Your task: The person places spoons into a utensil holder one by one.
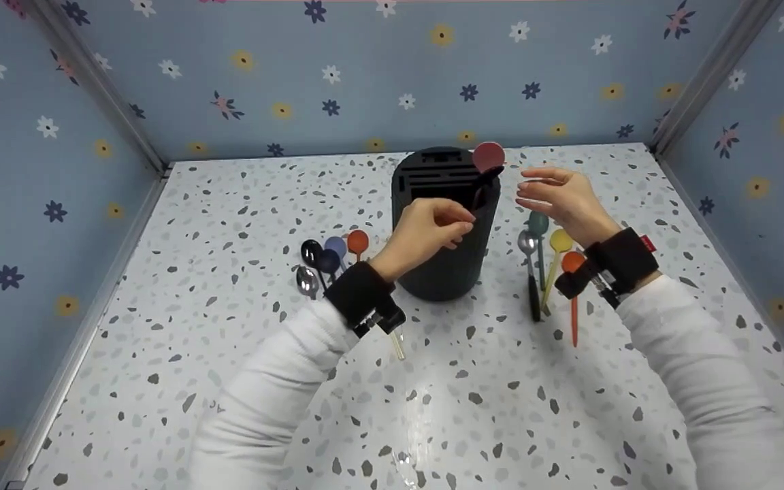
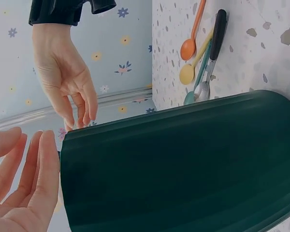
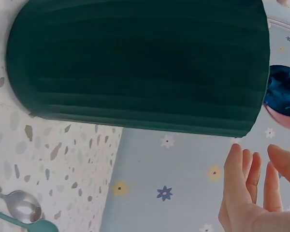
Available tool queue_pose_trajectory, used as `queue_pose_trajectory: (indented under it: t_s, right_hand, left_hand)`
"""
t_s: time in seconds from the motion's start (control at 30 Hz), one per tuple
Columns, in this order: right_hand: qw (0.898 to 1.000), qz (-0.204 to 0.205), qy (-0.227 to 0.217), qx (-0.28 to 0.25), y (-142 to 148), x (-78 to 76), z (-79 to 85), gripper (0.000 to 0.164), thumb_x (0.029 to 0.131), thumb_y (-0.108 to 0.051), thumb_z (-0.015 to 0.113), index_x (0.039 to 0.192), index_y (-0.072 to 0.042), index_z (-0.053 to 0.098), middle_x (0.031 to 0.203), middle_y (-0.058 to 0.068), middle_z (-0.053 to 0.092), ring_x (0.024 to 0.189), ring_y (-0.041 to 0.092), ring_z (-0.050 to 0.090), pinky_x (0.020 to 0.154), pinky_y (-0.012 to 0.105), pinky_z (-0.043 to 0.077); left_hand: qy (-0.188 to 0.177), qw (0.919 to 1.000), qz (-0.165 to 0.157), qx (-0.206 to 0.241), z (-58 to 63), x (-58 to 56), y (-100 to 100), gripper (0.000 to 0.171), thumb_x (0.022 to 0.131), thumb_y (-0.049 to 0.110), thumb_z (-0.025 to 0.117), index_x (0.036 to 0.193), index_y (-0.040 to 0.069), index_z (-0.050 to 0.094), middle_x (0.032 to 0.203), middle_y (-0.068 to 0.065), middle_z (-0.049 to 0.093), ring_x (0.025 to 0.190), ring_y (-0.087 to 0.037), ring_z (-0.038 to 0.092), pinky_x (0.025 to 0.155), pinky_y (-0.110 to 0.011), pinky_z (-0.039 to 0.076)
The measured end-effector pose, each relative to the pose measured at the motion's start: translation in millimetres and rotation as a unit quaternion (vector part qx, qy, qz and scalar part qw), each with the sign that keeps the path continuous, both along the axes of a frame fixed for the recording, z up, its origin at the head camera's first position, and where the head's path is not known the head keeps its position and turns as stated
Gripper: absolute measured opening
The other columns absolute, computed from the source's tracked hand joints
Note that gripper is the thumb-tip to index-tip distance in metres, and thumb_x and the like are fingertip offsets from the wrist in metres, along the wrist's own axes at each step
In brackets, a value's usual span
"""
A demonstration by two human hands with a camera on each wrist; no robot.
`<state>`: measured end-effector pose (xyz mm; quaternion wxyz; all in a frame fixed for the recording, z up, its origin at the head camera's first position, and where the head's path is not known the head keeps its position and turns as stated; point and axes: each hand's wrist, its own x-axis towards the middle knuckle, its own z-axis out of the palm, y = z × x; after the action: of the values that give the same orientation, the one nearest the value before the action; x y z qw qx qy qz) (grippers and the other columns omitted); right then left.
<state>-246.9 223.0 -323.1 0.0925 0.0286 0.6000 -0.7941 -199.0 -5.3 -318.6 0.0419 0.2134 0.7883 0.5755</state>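
A tall dark green utensil holder [image 1: 443, 275] stands upright with a slotted top. From its right side a pink spoon [image 1: 488, 157] and a black spoon [image 1: 491, 176] stick up. My left hand [image 1: 422, 235] hovers at the holder's near upper edge, fingers gently bent. In the left wrist view nothing shows between the fingers of this left hand [image 2: 21, 186]. Just right of the holder's top, my right hand [image 1: 565, 201] is raised with its fingers loosely extended and holding nothing. The right wrist view shows that right hand [image 3: 253, 200] apart from the holder [image 3: 135, 67].
Left of the holder lie several spoons, among them a black one [image 1: 311, 252], a metal one [image 1: 307, 280] and an orange one [image 1: 358, 241]. To the right lie a green spoon [image 1: 538, 222], a black-handled metal spoon [image 1: 528, 241], a yellow spoon [image 1: 560, 239] and an orange spoon [image 1: 574, 320]. Flowered walls [image 1: 365, 68] surround the table.
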Motion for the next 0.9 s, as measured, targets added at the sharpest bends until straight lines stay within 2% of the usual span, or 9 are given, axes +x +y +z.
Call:
queue_pose_trajectory:
  t_s: [0.17, 0.4, 0.7, 0.9]
  right_hand:
    - [1.0, 0.009, -0.014, 0.008, 9.7, -0.1, -10.1, 0.024, 0.083, 0.005, 0.056, 0.107, 0.003, 0.054, 0.101, 0.011, 0.051, 0.087, 0.02, 0.058, 0.095, 0.035, 0.042]
    - [0.999, 0.01, -0.045, 0.02, 19.9, 0.5, -22.7, 0.035, 0.086, 0.001, 0.053, 0.119, 0.004, 0.044, 0.108, 0.013, 0.048, 0.092, 0.021, 0.057, 0.097, 0.035, 0.04]
    - [0.997, 0.03, -0.065, 0.017, 35.9, -2.9, -51.4, 0.038, 0.084, 0.003, 0.055, 0.119, 0.007, 0.041, 0.087, 0.009, 0.064, 0.082, 0.018, 0.062, 0.097, 0.035, 0.04]
    - [0.996, 0.028, -0.066, 0.056, 41.8, -3.0, -71.8, 0.039, 0.087, 0.002, 0.05, 0.122, 0.011, 0.036, 0.08, 0.003, 0.066, 0.076, 0.013, 0.063, 0.089, 0.031, 0.047]
  left_hand:
    - [-0.002, 1.0, -0.006, -0.004, -4.8, 2.7, 1.3, 0.016, 0.081, 0.003, 0.061, 0.093, -0.005, 0.066, 0.087, -0.011, 0.063, 0.064, -0.014, 0.06, 0.059, -0.021, 0.055]
    - [-0.015, 0.9996, -0.022, -0.011, -11.9, 6.0, 2.9, 0.015, 0.082, 0.004, 0.06, 0.093, -0.005, 0.065, 0.085, -0.013, 0.066, 0.065, -0.016, 0.06, 0.06, -0.021, 0.055]
    - [-0.037, 0.9985, -0.036, -0.015, -28.4, 8.9, 6.9, 0.014, 0.082, 0.004, 0.06, 0.093, -0.004, 0.065, 0.086, -0.013, 0.066, 0.066, -0.017, 0.06, 0.06, -0.022, 0.055]
    - [-0.055, 0.9973, -0.043, -0.019, -38.1, 10.6, 11.4, 0.014, 0.082, 0.004, 0.06, 0.093, -0.004, 0.065, 0.085, -0.013, 0.066, 0.067, -0.021, 0.061, 0.059, -0.023, 0.055]
